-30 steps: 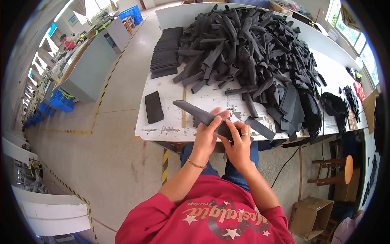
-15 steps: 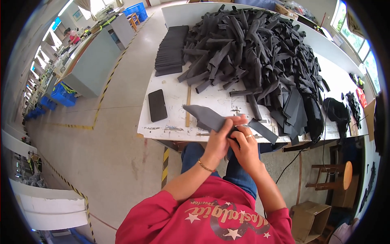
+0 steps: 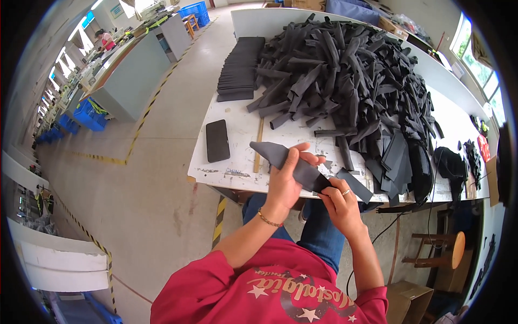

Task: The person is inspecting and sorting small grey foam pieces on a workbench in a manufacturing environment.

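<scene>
A long dark grey fabric strip point(image 3: 306, 173) stretches between my hands above the table's front edge. My left hand point(image 3: 286, 181) grips it around the middle, thumb on top, with some fingers reaching out past its far side. The strip's far-left end is loose and comes to a slanted tip. Pinched in my right hand point(image 3: 340, 202), which wears a ring, is the darker near-right end. Just beyond that hand, a flat dark strip point(image 3: 354, 184) lies on the table. A big heap of similar dark fabric pieces point(image 3: 345, 70) covers the table farther back.
Left of the heap lies a neat stack of flat dark pieces point(image 3: 237, 67). A black phone point(image 3: 217, 141) and a wooden ruler-like strip point(image 3: 259, 146) rest on the white table point(image 3: 202, 171). At right are a black bag-like bundle point(image 3: 450, 164), a cable and a wooden stool point(image 3: 457, 249).
My right hand has moved right, away from the left, drawing the fabric strip out straight. More of the strip now shows between my hands. The whole view has shifted slightly.
</scene>
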{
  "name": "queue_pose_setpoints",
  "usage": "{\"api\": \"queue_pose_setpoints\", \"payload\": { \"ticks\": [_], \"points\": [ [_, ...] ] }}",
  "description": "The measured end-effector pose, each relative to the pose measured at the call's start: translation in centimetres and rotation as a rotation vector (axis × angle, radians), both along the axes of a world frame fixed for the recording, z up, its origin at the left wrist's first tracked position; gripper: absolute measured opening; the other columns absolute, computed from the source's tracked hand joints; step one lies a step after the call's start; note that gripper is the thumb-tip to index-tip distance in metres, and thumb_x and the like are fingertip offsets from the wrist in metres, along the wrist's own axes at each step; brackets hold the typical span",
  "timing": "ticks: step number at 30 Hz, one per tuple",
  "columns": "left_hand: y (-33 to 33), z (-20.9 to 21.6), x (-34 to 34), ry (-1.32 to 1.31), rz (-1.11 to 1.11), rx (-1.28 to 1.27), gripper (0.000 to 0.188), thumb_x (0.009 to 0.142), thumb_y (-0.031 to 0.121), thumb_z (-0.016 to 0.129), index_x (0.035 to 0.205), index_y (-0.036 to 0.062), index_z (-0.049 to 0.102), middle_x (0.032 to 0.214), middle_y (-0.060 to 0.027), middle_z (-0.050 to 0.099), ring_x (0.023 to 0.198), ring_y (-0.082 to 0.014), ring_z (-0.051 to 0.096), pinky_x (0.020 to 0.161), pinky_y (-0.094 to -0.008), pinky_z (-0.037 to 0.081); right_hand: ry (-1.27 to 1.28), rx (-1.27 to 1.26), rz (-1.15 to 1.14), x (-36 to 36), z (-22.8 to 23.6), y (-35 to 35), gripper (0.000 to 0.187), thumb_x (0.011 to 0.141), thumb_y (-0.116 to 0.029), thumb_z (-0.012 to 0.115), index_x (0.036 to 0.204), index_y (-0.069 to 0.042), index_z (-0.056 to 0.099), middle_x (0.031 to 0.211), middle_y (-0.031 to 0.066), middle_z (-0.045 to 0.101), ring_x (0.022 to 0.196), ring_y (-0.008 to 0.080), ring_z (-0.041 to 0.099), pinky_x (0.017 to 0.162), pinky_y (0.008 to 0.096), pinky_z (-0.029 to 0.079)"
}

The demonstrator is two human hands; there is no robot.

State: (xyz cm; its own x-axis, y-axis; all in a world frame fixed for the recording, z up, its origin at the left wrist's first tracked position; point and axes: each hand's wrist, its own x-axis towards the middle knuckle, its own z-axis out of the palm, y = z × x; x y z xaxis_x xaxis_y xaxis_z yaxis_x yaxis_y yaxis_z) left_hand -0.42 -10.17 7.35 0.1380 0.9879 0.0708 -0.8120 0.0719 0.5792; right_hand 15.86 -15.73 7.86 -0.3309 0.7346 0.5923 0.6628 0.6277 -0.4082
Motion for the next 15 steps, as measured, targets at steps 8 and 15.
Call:
{"api": "queue_pose_setpoints", "payload": {
  "ticks": [8, 15],
  "points": [
    [-1.5, -0.7, 1.4, -0.065, 0.03, 0.011, 0.033, 0.099, 0.032, 0.051, 0.112, 0.0011, 0.056, 0.088, -0.0108, 0.067, 0.105, -0.0323, 0.063, 0.093, -0.042, 0.048, 0.106, 0.1, 0.089, -2.0, -0.5, 1.7, 0.025, 0.072, 0.004, 0.072, 0.09, -0.002, 0.057, 0.094, 0.014, 0.059, 0.076, 0.0317, 0.061, 0.062, 0.0388, 0.051],
    [-1.8, -1.2, 2.1, -0.147, 0.015, 0.006, 0.033, 0.099, 0.031, 0.051, 0.111, 0.0013, 0.056, 0.089, -0.0105, 0.067, 0.107, -0.0326, 0.062, 0.098, -0.0435, 0.045, 0.169, 0.033, 0.068, -2.5, -0.5, 1.9, 0.014, 0.075, 0.004, 0.069, 0.086, 0.0, 0.061, 0.093, 0.0133, 0.061, 0.076, 0.0317, 0.062, 0.064, 0.0375, 0.051]
  ]
}}
